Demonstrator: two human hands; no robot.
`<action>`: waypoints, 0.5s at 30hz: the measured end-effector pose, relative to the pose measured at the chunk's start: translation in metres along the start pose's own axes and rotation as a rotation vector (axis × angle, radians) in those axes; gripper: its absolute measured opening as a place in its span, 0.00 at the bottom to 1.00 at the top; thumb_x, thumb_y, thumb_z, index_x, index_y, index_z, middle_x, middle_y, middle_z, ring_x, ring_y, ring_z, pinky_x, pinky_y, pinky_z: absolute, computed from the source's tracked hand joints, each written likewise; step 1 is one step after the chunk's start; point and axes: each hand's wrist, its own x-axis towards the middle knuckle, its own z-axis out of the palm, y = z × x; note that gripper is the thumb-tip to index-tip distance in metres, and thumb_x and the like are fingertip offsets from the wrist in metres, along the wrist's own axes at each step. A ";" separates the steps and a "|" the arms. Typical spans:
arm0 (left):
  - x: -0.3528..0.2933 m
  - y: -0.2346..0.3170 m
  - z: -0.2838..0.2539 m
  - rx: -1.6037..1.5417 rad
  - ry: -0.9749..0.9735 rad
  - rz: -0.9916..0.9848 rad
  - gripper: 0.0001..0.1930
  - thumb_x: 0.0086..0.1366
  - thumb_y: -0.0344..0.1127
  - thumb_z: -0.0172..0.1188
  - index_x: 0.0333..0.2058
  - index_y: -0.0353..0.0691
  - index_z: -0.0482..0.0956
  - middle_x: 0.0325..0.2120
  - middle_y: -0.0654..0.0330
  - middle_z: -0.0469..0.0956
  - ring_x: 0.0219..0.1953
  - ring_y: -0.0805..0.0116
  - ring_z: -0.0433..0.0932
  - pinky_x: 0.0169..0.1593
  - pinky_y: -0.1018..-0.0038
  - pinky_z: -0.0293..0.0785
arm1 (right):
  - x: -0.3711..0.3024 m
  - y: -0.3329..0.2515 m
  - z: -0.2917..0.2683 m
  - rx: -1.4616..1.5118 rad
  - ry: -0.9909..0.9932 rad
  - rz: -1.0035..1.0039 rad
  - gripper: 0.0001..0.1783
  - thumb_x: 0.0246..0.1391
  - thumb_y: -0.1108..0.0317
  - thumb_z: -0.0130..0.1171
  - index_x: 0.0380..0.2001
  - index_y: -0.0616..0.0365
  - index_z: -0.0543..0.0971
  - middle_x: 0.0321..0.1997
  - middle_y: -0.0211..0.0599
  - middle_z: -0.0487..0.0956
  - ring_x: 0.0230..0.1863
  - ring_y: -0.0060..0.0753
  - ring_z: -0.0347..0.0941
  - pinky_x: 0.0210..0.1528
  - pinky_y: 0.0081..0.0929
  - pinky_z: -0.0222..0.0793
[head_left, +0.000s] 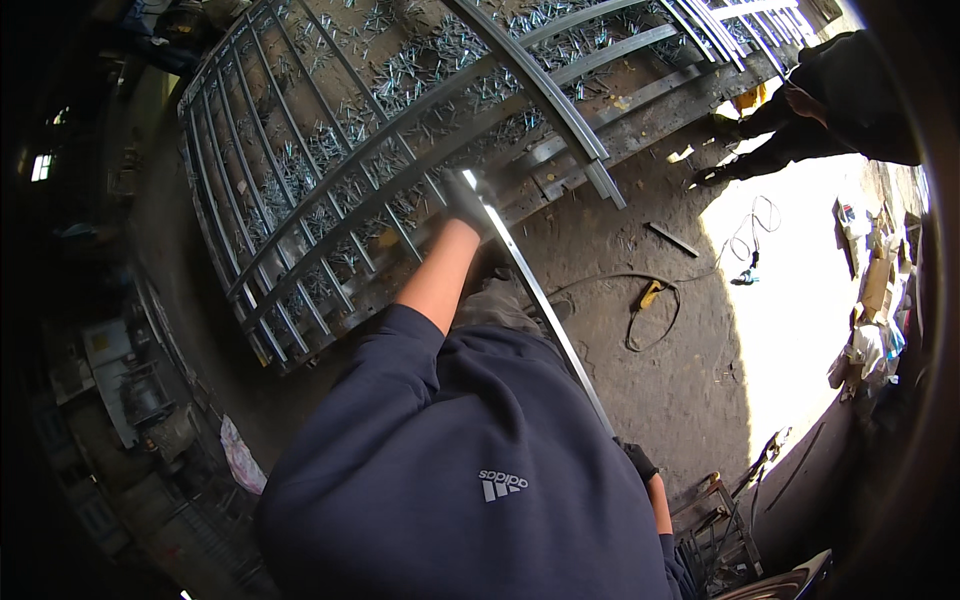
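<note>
A long, narrow silver metal bar (550, 312) slants across my front, from the edge of the work table down to my right side. My left hand (466, 208), in a grey glove and smeared by motion, grips it close to its far end. Behind my body's right edge, my right hand (637, 460) in a dark glove is closed around the bar's near part; its fingers are partly hidden. Just beyond my left hand lies a metal frame (330, 185) of crossing bars and long rails on the table (640, 135).
Many small shiny metal offcuts (440, 60) litter the table. On the floor lie a yellow-handled tool (650, 294) with a cable and a short metal strip (673, 240). Another person (850, 95) stands at the far right. Bags and cardboard (876, 290) are piled along the right.
</note>
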 end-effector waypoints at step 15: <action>0.102 -0.038 -0.034 0.213 0.031 -0.060 0.14 0.72 0.48 0.52 0.48 0.48 0.71 0.33 0.61 0.78 0.25 0.65 0.78 0.29 0.65 0.77 | 0.014 -0.058 0.087 0.009 0.228 -0.353 0.17 0.69 0.56 0.51 0.39 0.61 0.78 0.31 0.33 0.79 0.34 0.26 0.72 0.40 0.29 0.70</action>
